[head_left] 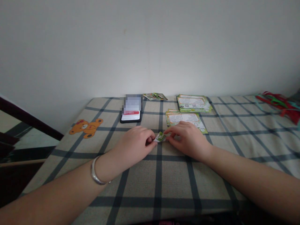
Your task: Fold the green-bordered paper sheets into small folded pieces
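Observation:
Between my two hands is a small green-and-white printed packet (160, 137), just above or on the checked cloth; its exact kind is too small to tell. My left hand (140, 139), with a silver bangle at the wrist, pinches the packet's left edge between thumb and curled fingers. On the other side, my right hand (185, 136) pinches the right edge with thumb and forefinger. Partly behind my right hand lies a stack of green-bordered printed cards (184, 117). A second stack of such cards (193, 102) lies farther back.
A phone (130, 116) with a partly blurred screen lies back left. Several small packets (156, 96) rest against the wall (150, 47). An orange bear cutout (86, 127) lies near the table's left edge. Red and green strips (281, 104) are heaped far right on the checked tablecloth (140, 190).

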Demonstrator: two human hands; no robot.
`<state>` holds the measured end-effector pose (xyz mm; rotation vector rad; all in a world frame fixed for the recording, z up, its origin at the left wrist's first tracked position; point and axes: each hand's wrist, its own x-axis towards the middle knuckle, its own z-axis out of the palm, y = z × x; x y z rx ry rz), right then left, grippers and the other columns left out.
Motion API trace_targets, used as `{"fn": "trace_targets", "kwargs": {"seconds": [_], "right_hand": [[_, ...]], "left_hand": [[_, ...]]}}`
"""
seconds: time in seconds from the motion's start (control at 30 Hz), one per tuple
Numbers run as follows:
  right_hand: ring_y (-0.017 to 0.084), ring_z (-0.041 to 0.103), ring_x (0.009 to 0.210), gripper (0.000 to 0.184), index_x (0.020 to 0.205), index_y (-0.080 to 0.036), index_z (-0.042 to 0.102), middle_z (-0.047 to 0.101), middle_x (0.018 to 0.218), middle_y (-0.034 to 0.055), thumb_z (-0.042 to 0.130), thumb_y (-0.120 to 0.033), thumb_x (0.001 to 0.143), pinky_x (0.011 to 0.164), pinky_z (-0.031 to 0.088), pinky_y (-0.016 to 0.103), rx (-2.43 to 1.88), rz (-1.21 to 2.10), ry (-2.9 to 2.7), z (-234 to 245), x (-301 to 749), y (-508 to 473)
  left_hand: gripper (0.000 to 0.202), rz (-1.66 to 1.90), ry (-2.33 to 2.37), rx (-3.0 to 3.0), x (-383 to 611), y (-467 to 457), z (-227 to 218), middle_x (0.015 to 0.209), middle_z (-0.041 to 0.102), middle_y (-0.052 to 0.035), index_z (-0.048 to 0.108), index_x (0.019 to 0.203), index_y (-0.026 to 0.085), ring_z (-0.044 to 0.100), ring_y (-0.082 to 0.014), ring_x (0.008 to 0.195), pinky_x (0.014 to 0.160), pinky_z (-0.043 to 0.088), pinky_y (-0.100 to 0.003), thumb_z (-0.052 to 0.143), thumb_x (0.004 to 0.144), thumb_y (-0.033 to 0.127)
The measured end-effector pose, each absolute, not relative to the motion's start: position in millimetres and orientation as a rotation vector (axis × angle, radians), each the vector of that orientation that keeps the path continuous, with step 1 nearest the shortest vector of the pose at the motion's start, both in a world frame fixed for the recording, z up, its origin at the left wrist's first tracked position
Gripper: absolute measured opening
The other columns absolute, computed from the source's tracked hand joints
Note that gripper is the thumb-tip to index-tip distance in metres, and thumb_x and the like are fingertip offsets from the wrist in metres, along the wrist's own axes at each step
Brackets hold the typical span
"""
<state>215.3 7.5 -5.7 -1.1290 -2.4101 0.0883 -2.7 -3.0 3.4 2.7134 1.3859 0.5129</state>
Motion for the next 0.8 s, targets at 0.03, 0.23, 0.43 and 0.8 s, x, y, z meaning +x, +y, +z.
{"fn": "trace_targets", "kwargs": {"seconds": [0.03, 0.23, 0.43, 0.8], "right_hand": [[0.019, 0.059, 0.078, 0.018, 0.098, -0.022, 0.070, 0.070, 0.077, 0.0000, 0.061, -0.023, 0.083, 0.073, 0.043, 0.031, -1.122, 0.093, -2.416, -5.6, 216.0, 7.4], [0.019, 0.057, 0.081, 0.015, 0.090, -0.022, 0.071, 0.068, 0.078, 0.0018, 0.057, -0.027, 0.087, 0.069, 0.041, 0.030, -1.002, -0.012, -2.582, -1.6, 220.2, 5.6], [0.020, 0.055, 0.079, 0.015, 0.083, -0.022, 0.071, 0.067, 0.076, 0.0023, 0.057, -0.024, 0.087, 0.067, 0.039, 0.031, -1.039, -0.078, -2.606, 1.8, 216.8, 2.0], [0.019, 0.056, 0.082, 0.011, 0.087, -0.022, 0.071, 0.067, 0.080, 0.0014, 0.060, -0.023, 0.086, 0.074, 0.043, 0.030, -1.150, 0.152, -2.523, 0.7, 214.6, 6.5]], "left_hand": [[0.012, 0.483, 1.394, 2.742, -3.2, -4.0, 4.1, 0.072, 0.063, -0.0019, 0.064, 0.075, 0.018, 0.058, -0.0187, 0.072, 0.062, 0.043, -0.029, 0.064, 0.082, 0.028], [0.013, 0.388, 1.315, 3.019, -6.2, -9.3, 5.1, 0.074, 0.065, -0.0025, 0.063, 0.079, 0.018, 0.060, -0.0183, 0.073, 0.065, 0.043, -0.029, 0.057, 0.088, 0.025], [0.018, 0.338, 1.357, 3.054, -3.4, -12.0, 5.6, 0.073, 0.063, -0.0044, 0.062, 0.075, 0.016, 0.059, -0.0190, 0.071, 0.064, 0.044, -0.031, 0.051, 0.089, 0.019], [0.017, 0.242, 1.378, 2.919, -2.7, -9.6, 3.2, 0.081, 0.062, -0.0067, 0.060, 0.081, 0.014, 0.059, -0.0208, 0.077, 0.069, 0.046, -0.034, 0.047, 0.091, 0.020]]}}
